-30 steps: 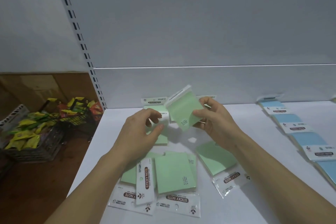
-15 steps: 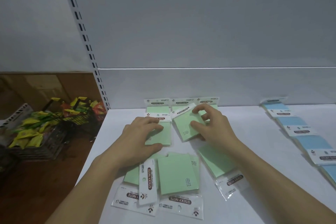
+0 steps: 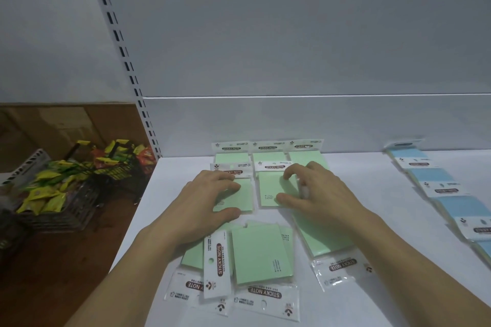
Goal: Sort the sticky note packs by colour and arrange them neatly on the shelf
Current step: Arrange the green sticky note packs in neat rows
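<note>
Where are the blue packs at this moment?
In the head view, the blue packs lie in an overlapping row along the right side of the shelf, apart from the green packs in the middle.

bare shelf (image 3: 377, 202) strip between green packs (image 3: 256, 252) and blue row (image 3: 431, 178).

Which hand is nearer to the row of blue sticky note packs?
Right. The right hand rests on a green pack, left of the blue packs; the left hand lies farther left, on a second green pack.
</note>
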### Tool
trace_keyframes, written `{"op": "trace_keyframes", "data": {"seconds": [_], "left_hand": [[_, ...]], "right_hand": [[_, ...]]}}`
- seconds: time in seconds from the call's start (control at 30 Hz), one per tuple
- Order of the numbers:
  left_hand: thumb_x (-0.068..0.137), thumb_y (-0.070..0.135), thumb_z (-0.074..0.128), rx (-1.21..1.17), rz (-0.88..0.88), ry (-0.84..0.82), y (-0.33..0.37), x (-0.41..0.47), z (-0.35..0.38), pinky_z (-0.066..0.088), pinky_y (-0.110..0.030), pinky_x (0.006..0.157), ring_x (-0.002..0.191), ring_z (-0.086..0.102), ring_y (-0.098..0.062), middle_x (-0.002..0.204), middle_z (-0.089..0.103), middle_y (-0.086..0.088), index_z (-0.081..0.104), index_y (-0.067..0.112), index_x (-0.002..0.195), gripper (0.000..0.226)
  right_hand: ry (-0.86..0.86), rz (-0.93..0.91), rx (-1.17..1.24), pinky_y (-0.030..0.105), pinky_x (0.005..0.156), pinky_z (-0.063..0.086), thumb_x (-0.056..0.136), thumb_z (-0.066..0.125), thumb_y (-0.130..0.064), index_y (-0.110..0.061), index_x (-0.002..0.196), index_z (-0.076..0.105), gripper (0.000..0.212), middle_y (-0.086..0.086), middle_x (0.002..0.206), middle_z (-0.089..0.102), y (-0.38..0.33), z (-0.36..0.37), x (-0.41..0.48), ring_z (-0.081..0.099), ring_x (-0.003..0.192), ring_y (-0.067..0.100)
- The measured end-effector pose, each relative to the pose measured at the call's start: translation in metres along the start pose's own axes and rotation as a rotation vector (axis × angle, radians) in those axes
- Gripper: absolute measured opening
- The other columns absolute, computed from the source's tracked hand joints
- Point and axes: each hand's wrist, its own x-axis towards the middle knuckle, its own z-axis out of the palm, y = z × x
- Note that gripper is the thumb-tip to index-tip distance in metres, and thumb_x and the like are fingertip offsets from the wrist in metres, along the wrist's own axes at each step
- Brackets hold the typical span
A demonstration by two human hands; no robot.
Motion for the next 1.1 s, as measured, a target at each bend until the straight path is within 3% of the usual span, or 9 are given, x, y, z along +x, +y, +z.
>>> {"op": "trace_keyframes", "data": {"seconds": [0.13,0.4,0.7,0.97,1.1], "left_hand": [[0.09,0.053,0.066,0.0,0.01,0.005,-0.001,0.001,0.001,0.027,-0.019,0.107,0.137,0.028,0.001,0.152,0.038,0.023,0.052,0.036,0.142,0.057],[0.089,0.052,0.068,-0.02,0.02,0.007,-0.003,0.002,0.002,0.027,-0.013,0.099,0.13,0.031,0.004,0.147,0.039,0.023,0.054,0.035,0.14,0.056],[0.087,0.052,0.069,-0.037,0.013,0.017,-0.002,0.002,0.003,0.03,-0.004,0.085,0.116,0.031,0.01,0.136,0.041,0.027,0.058,0.036,0.135,0.052],[0.086,0.054,0.07,-0.018,0.004,0.012,-0.003,0.0,0.0,0.032,-0.016,0.096,0.116,0.033,0.008,0.133,0.041,0.027,0.059,0.036,0.133,0.052],[0.085,0.051,0.071,-0.06,0.022,0.052,0.0,-0.002,-0.003,0.03,-0.006,0.087,0.112,0.033,0.01,0.127,0.041,0.029,0.059,0.039,0.131,0.049]], "right_hand": [[-0.042,-0.093,0.018,0.034,0.084,0.051,0.08,0.069,-0.066,-0.046,0.12,0.057,0.046,-0.019,0.121,0.041,0.001,0.002,0.0,0.055,0.099,0.01],[-0.049,-0.144,0.044,0.028,0.088,0.047,0.082,0.07,-0.064,-0.04,0.123,0.062,0.048,-0.021,0.12,0.044,0.003,0.006,0.0,0.05,0.105,0.004],[-0.049,-0.156,0.013,0.031,0.093,0.048,0.085,0.068,-0.063,-0.04,0.127,0.061,0.049,-0.022,0.122,0.045,0.002,0.006,-0.001,0.049,0.111,0.004],[-0.083,-0.168,-0.004,0.032,0.095,0.046,0.087,0.066,-0.061,-0.039,0.131,0.06,0.049,-0.016,0.127,0.048,0.002,0.002,-0.001,0.05,0.114,0.008],[-0.067,-0.178,0.068,0.032,0.088,0.049,0.092,0.06,-0.056,-0.036,0.127,0.062,0.04,-0.014,0.123,0.055,0.008,-0.019,-0.005,0.056,0.106,0.007]]}}
